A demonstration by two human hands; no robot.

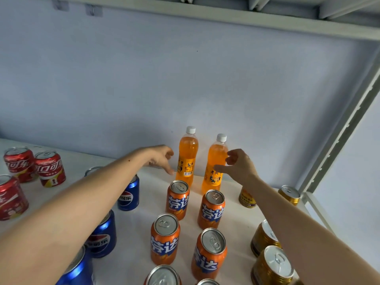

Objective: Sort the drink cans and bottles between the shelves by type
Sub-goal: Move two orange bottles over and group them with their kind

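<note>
While both hands [162, 158] [239, 165] hover loose-fingered, each grip empty, smooth plastic bottles [186, 156] stand upright.

Illumination is even, soft and moderately bright, with only faint shadows beneath the cans [165, 238] on the shelf [133, 229]. Small glints show on the can lids and the two bottles [186, 159]. Wide-angle distortion bows the shelf frame [341, 128] at the right edge; the near forearms are slightly soft.
</note>
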